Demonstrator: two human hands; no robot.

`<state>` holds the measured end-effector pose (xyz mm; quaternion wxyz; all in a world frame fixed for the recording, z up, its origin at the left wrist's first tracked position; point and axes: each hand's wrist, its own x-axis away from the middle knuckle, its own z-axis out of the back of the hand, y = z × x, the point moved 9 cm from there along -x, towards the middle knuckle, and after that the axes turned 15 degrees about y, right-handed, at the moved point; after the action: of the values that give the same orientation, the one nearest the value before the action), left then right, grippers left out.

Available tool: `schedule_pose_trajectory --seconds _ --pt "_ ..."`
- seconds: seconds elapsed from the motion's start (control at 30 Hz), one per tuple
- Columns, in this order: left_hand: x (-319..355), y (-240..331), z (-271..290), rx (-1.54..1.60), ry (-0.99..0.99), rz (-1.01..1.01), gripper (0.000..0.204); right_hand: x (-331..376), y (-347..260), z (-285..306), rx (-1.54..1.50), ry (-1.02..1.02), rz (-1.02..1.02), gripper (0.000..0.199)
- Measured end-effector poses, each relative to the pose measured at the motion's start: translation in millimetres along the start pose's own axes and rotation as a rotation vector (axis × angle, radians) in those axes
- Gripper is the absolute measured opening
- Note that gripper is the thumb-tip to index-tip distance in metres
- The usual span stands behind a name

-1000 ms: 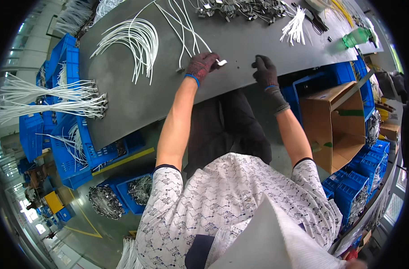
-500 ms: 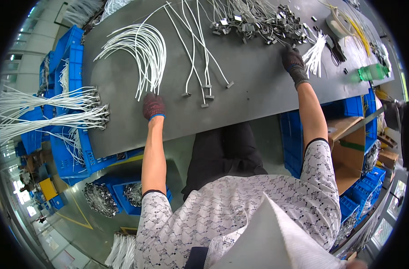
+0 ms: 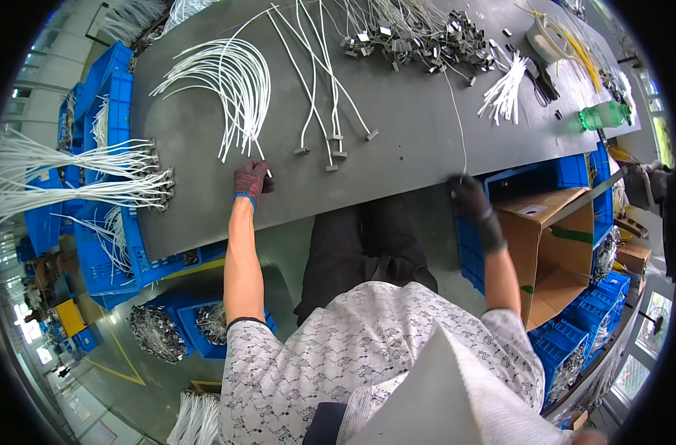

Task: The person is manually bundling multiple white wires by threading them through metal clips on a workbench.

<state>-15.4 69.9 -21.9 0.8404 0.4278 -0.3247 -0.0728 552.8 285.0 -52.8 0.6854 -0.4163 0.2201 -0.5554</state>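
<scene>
One blue crate [image 3: 104, 276] at left holds white cables [image 3: 115, 239].

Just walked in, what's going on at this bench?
A person's gloved left hand seems to pinch one white tube at the lower end of a curved bundle on the grey table. The right hand, blurred, appears to hold a thin wire running to the connector pile. Connector-tipped tubes lie right of the bundle.
</scene>
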Motion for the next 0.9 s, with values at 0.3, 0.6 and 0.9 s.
schedule_pose_trajectory --seconds 0.3,0.6,0.9 --pt "111.1 50.1 -118.9 0.643 -0.595 0.119 0.023 365.6 230.9 -68.9 0.965 -0.733 0.206 0.025" --pt "210.4 107.5 -274.3 0.862 -0.518 0.054 0.010 253.4 60.8 -50.1 0.566 -0.060 0.032 0.022" --pt "165.7 177.9 -159.7 1.041 -0.033 -0.422 0.014 285.0 121.8 -36.3 0.772 -0.267 -0.044 0.023"
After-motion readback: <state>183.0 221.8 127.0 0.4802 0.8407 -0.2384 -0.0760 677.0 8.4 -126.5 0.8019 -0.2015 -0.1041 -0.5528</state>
